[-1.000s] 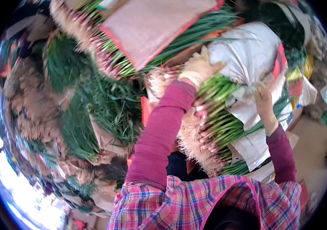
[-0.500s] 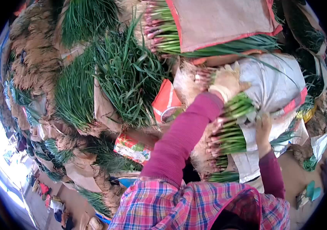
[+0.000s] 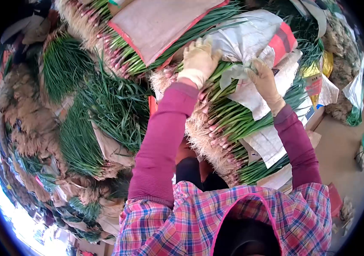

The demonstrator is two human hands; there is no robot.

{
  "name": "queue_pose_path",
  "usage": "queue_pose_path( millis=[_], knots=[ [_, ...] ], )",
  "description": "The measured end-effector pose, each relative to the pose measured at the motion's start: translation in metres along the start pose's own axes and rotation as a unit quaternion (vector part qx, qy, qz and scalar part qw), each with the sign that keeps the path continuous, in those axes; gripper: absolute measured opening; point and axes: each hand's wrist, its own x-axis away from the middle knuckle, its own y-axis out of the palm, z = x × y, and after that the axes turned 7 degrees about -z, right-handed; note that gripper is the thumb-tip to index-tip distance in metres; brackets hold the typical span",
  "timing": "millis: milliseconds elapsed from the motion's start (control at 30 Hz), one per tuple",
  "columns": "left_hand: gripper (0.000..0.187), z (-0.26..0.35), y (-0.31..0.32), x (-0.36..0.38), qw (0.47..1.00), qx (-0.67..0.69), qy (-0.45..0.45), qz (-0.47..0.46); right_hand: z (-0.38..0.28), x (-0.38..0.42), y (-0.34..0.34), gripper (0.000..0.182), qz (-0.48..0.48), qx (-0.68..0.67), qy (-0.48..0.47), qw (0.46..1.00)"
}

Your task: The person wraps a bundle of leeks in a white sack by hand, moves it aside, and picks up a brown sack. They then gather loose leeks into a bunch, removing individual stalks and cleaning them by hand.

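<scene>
A pile of spring onions [image 3: 231, 113] with pinkish bulbs and pale, stringy roots lies in front of me, partly under a white woven sack [image 3: 246, 32]. My left hand [image 3: 200, 59], in a pale glove, rests over the upper end of the pile beside the sack, fingers stretched out. Farther right, my gloved right hand [image 3: 265, 83] has its fingers bent around the edge of a whitish sack flap [image 3: 256, 102] that lies across the green stalks. What lies under my left palm is hidden.
Above is another spring onion stack [image 3: 122, 55] under a beige, red-edged cover [image 3: 160, 25]. Loose green leaves [image 3: 113, 109] and more bundles [image 3: 64, 64] crowd the left. Yellow packaging [image 3: 321, 70] stands right, near bare floor [image 3: 340, 147].
The view has turned, and the pile appears farther up and left. My right hand has moved up along the sack flap. More green stalks show between my hands.
</scene>
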Motion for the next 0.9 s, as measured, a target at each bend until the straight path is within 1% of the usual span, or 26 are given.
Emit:
queue_pose_path(
  millis=[67, 100, 133, 200, 233, 267, 300, 333, 367, 400, 433, 467, 533, 567, 600, 633, 667, 700, 733, 800, 833, 867, 900],
  knots=[
    [0.065, 0.019, 0.007, 0.007, 0.998, 0.010, 0.055, 0.039, 0.002, -0.002, -0.001, 0.010, 0.043, -0.181, 0.038, 0.982],
    [0.062, 0.029, 0.005, 0.009, 0.995, -0.001, 0.083, 0.053, 0.003, -0.003, -0.001, 0.012, 0.042, -0.262, 0.057, 0.963],
    [0.062, 0.035, 0.003, 0.010, 0.995, -0.001, 0.089, 0.051, 0.004, 0.000, -0.001, 0.012, 0.048, -0.261, 0.059, 0.962],
    [0.059, 0.043, 0.004, 0.010, 0.982, 0.112, 0.149, 0.004, 0.009, 0.003, -0.001, 0.016, 0.064, -0.356, 0.126, 0.924],
    [0.056, 0.045, 0.007, 0.011, 0.985, 0.083, 0.151, 0.022, 0.016, 0.005, -0.002, 0.027, 0.054, -0.335, 0.129, 0.932],
    [0.055, 0.044, 0.014, 0.011, 0.986, 0.086, 0.137, 0.024, 0.012, 0.007, -0.003, 0.027, 0.059, -0.335, 0.130, 0.931],
    [0.056, 0.045, 0.019, 0.013, 0.986, 0.082, 0.139, 0.042, 0.003, 0.005, -0.001, 0.034, 0.107, -0.233, 0.104, 0.961],
    [0.057, 0.044, 0.023, 0.015, 0.985, 0.078, 0.142, 0.060, -0.001, 0.006, -0.001, 0.040, 0.153, -0.127, 0.078, 0.977],
    [0.059, 0.045, 0.024, 0.017, 0.984, 0.066, 0.151, 0.074, 0.017, 0.007, 0.006, 0.050, 0.216, 0.213, 0.034, 0.952],
    [0.061, 0.045, 0.027, 0.021, 0.982, 0.056, 0.159, 0.084, 0.003, 0.004, 0.001, 0.050, 0.216, 0.213, 0.046, 0.952],
    [0.063, 0.044, 0.029, 0.021, 0.977, 0.064, 0.179, 0.093, -0.012, -0.002, -0.002, 0.052, 0.110, 0.227, 0.105, 0.962],
    [0.056, 0.044, 0.032, 0.019, 0.975, 0.062, 0.184, 0.111, -0.025, -0.010, -0.002, 0.054, 0.006, 0.236, 0.162, 0.958],
    [0.046, 0.043, 0.022, 0.001, 0.981, 0.001, 0.191, 0.031, -0.024, -0.013, 0.012, 0.048, -0.018, 0.362, 0.155, 0.919],
    [0.041, 0.027, 0.037, -0.012, 0.968, 0.114, 0.205, 0.092, -0.009, -0.010, 0.020, 0.039, 0.069, 0.415, 0.070, 0.905],
    [0.053, -0.003, 0.071, -0.045, 0.975, -0.035, 0.213, 0.060, -0.006, -0.009, 0.017, 0.039, 0.072, 0.416, 0.070, 0.904],
    [0.063, 0.007, 0.045, -0.040, 0.994, -0.038, 0.095, 0.027, -0.004, -0.007, 0.016, 0.036, 0.032, 0.399, 0.073, 0.914],
    [0.073, 0.022, 0.013, -0.033, 0.999, -0.040, -0.024, -0.008, -0.001, -0.004, 0.015, 0.034, -0.009, 0.380, 0.077, 0.922],
    [0.093, 0.016, 0.008, -0.045, 0.988, -0.018, -0.050, -0.143, 0.004, 0.000, 0.016, 0.034, -0.008, 0.379, 0.078, 0.922],
    [0.109, 0.017, 0.011, -0.052, 0.979, -0.002, -0.080, -0.190, 0.010, 0.006, 0.016, 0.032, -0.010, 0.354, 0.071, 0.933],
    [0.120, 0.013, 0.017, -0.061, 0.964, 0.012, -0.093, -0.249, 0.021, 0.021, 0.021, 0.028, -0.018, 0.298, 0.058, 0.952],
    [0.127, 0.008, 0.019, -0.062, 0.960, 0.057, -0.105, -0.253, 0.028, 0.029, 0.023, 0.028, 0.014, 0.255, 0.036, 0.966],
    [0.126, 0.000, 0.024, -0.063, 0.964, 0.074, -0.070, -0.246, 0.031, 0.031, 0.022, 0.028, 0.016, 0.252, 0.041, 0.967],
    [0.126, -0.007, 0.030, -0.063, 0.959, 0.110, -0.067, -0.251, 0.030, 0.033, 0.021, 0.029, 0.022, 0.241, 0.038, 0.970]
  ],
)
